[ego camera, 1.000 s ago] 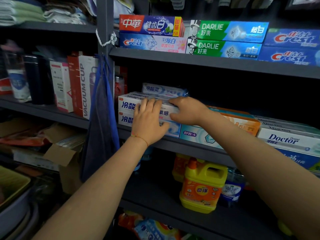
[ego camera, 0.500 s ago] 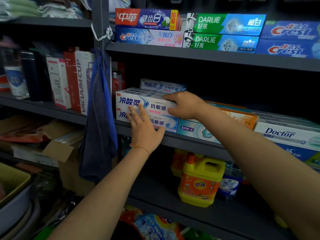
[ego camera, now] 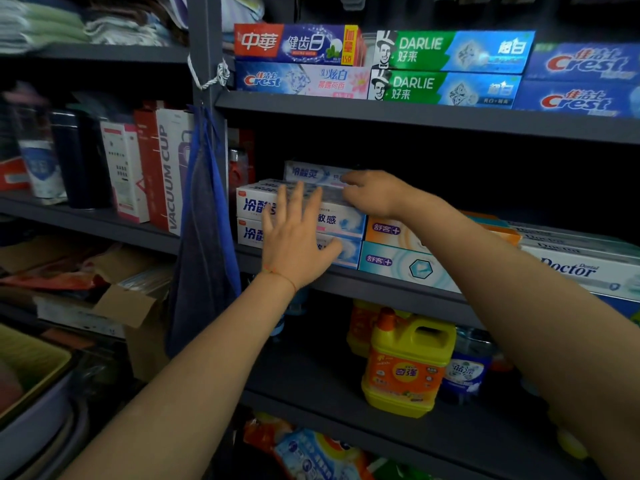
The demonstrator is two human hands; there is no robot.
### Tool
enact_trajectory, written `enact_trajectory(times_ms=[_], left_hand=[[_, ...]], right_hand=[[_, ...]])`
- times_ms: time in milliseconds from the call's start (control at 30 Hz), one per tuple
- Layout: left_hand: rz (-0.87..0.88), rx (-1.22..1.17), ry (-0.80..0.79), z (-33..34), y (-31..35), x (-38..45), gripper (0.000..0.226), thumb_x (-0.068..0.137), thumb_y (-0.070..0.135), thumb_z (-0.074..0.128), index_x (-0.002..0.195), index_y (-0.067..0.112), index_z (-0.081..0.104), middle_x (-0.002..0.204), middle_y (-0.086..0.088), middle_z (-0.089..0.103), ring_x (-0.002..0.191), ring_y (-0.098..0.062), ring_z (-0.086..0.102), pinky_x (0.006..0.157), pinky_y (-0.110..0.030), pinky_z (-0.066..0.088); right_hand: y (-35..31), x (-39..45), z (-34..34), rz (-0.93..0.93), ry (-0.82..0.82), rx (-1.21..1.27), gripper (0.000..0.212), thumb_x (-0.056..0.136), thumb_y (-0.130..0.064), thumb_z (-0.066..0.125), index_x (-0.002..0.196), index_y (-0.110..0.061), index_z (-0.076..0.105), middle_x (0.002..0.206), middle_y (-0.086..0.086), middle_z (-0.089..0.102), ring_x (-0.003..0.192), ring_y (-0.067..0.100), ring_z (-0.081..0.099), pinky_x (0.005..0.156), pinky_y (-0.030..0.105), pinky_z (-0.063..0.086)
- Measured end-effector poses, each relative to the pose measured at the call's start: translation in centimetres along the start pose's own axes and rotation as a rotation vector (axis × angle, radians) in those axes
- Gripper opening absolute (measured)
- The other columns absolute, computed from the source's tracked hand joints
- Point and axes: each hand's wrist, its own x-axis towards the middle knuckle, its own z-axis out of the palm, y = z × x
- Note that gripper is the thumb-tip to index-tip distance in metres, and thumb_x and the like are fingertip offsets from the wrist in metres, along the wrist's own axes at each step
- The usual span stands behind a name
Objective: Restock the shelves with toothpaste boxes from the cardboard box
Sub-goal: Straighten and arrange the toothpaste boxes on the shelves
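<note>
Two white and blue toothpaste boxes (ego camera: 250,205) lie stacked at the left end of the middle shelf (ego camera: 381,287). My left hand (ego camera: 298,237) is flat and open against their front faces, fingers spread. My right hand (ego camera: 372,192) rests on top of the stack at its right end, fingers curled over the upper box's top edge. A third white and blue box (ego camera: 308,173) sits behind, higher up. An open cardboard box (ego camera: 128,306) stands low at the left.
Orange and teal toothpaste boxes (ego camera: 398,263) and white Doctor boxes (ego camera: 571,271) fill the shelf to the right. More toothpaste boxes (ego camera: 446,69) line the upper shelf. A blue cloth (ego camera: 204,244) hangs from the post. A yellow detergent jug (ego camera: 405,365) stands below.
My left hand dropped to the lower box, then rose again across both front faces. My right hand shifted slightly back along the top of the stack.
</note>
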Motion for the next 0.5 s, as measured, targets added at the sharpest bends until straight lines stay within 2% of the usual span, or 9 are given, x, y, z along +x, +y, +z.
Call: enact_trajectory(times_ms=[100,200,267,400,500], left_hand=[[0.027,0.019,-0.065,-0.4,0.0,0.9,0.086,0.086,0.061,0.050,0.156,0.021,0.019,0.164,-0.005,0.014,0.152,-0.029,0.001,0.121,-0.052,0.004],[0.023,-0.014,-0.065,-0.6,0.1,1.1,0.089,0.078,0.063,0.041,0.153,0.019,0.027,0.159,-0.005,0.027,0.150,-0.032,0.010,0.121,-0.050,0.012],[0.019,-0.034,-0.061,-0.7,0.1,1.2,0.088,0.075,0.062,0.040,0.151,0.019,0.031,0.157,-0.004,0.031,0.148,-0.033,0.012,0.119,-0.050,0.015],[0.022,-0.030,-0.020,-0.5,0.1,1.0,0.090,0.071,0.065,0.034,0.147,0.018,0.037,0.153,-0.005,0.037,0.146,-0.034,0.017,0.117,-0.049,0.018],[0.023,-0.025,-0.011,-0.2,0.0,0.9,0.091,0.071,0.065,0.032,0.147,0.017,0.037,0.153,-0.004,0.037,0.146,-0.034,0.018,0.116,-0.049,0.018]], right_hand=[[-0.4,0.8,0.3,0.056,-0.103,-0.037,0.046,0.106,-0.024,0.027,0.141,-0.001,0.046,0.150,0.019,0.041,0.133,0.031,0.042,0.099,0.027,0.034],[-0.3,1.4,0.7,0.076,-0.139,-0.042,0.045,0.107,-0.024,0.022,0.139,-0.002,0.046,0.150,0.020,0.041,0.132,0.030,0.043,0.100,0.030,0.035],[-0.1,1.5,0.9,0.082,-0.147,-0.047,0.046,0.108,-0.024,0.019,0.138,-0.003,0.047,0.150,0.019,0.041,0.133,0.029,0.043,0.099,0.029,0.034],[0.1,1.8,1.3,0.074,-0.142,-0.090,0.046,0.107,-0.027,0.020,0.135,-0.005,0.050,0.146,0.019,0.045,0.127,0.029,0.046,0.086,0.028,0.032],[0.1,2.0,1.6,0.083,-0.130,-0.094,0.047,0.106,-0.029,0.021,0.137,-0.007,0.048,0.147,0.018,0.045,0.127,0.030,0.046,0.085,0.028,0.032]])
